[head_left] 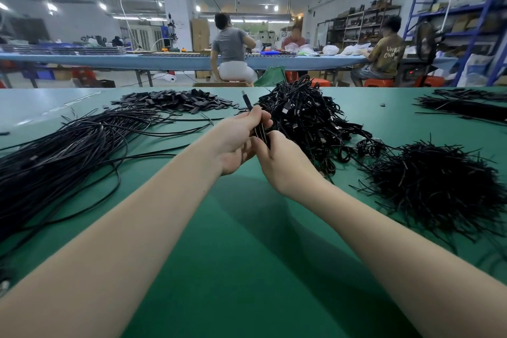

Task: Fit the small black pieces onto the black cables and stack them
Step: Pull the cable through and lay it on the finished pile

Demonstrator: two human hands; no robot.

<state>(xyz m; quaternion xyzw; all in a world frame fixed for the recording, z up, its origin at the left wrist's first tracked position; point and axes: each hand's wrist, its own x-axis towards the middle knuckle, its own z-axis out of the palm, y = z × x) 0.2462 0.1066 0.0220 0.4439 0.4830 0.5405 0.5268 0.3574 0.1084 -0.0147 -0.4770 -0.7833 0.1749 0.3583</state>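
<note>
Over the middle of the green table (241, 241), my left hand (236, 140) grips a black cable (247, 103) whose plug end sticks up past my fingertips. My right hand (277, 162) meets it from the right and pinches the same cable just below, fingers closed. Whether a small piece sits on the cable is hidden by my fingers. A flat heap of small black pieces (175, 101) lies at the far left-centre. Loose long cables (63, 151) spread at the left. A tangled stack of coiled cables (307, 118) rises just behind my hands.
A bristly pile of short black ties (436, 186) lies at the right, and another cable bundle (466, 107) at the far right. Beyond the table edge, three people sit at a long blue bench (164, 60). Shelving (452, 22) lines the right wall.
</note>
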